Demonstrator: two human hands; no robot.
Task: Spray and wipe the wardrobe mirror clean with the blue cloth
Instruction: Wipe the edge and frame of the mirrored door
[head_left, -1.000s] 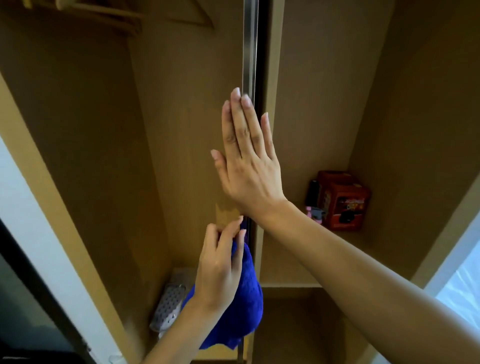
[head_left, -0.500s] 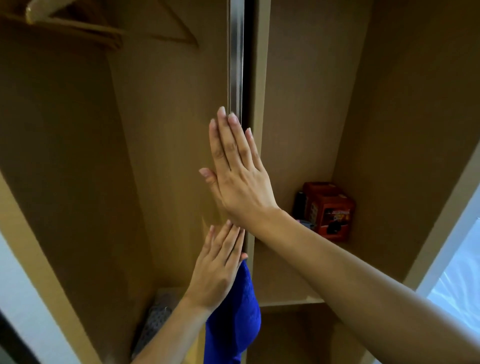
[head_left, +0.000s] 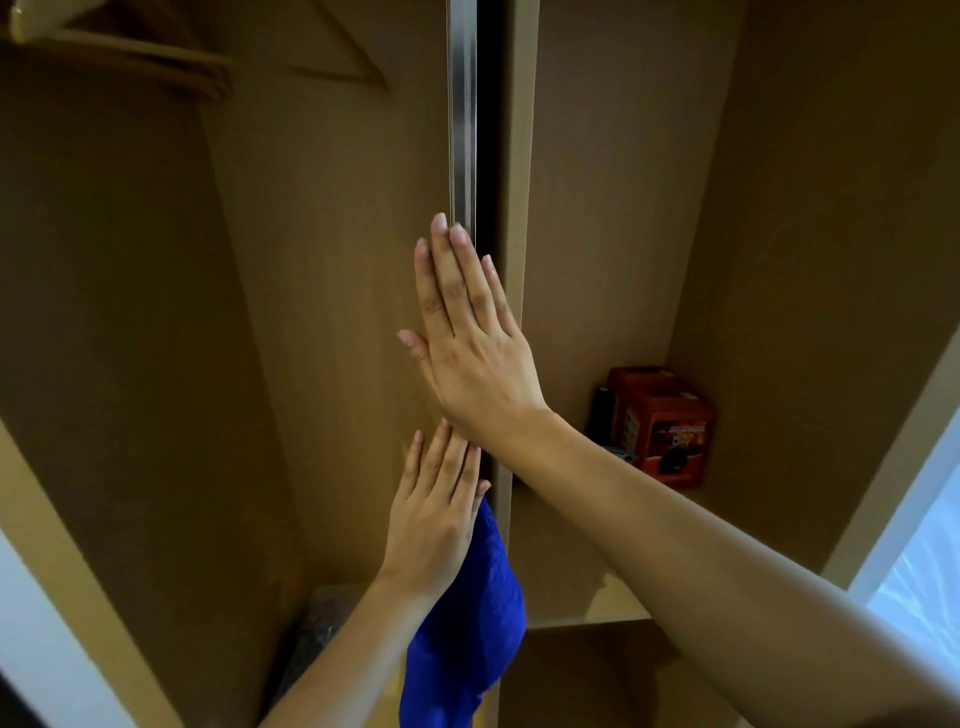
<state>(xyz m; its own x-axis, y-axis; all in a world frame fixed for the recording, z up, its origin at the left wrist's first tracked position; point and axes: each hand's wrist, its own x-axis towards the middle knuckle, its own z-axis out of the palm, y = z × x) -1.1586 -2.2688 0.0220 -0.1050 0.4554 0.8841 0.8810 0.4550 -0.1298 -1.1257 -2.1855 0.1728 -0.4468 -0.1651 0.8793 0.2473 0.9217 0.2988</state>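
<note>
**Head cam: both hands flat on the wardrobe door edge**

Head view is the only one here, looking forward and a bit down into an open wooden wardrobe. The right hand (head_left: 480, 358) is spread flat, fingers straight and together, pressed against the edge of the sliding door (head_left: 462, 104) — that silvery vertical strip, so the mirror is seen edge-on and you can't make out its face. The left hand (head_left: 434, 519) sits just below it, also flat with straight fingers against the same edge. The blue cloth (head_left: 467, 639) hangs bunched under the left palm; looks like the thumb or palm is trapping it, though the hand hides the contact, so I can't say for sure. Off to the right, a red box (head_left: 662, 426) sits on a shelf (head_left: 597, 597). A wooden hanger (head_left: 119, 52) shows at top left.
</note>
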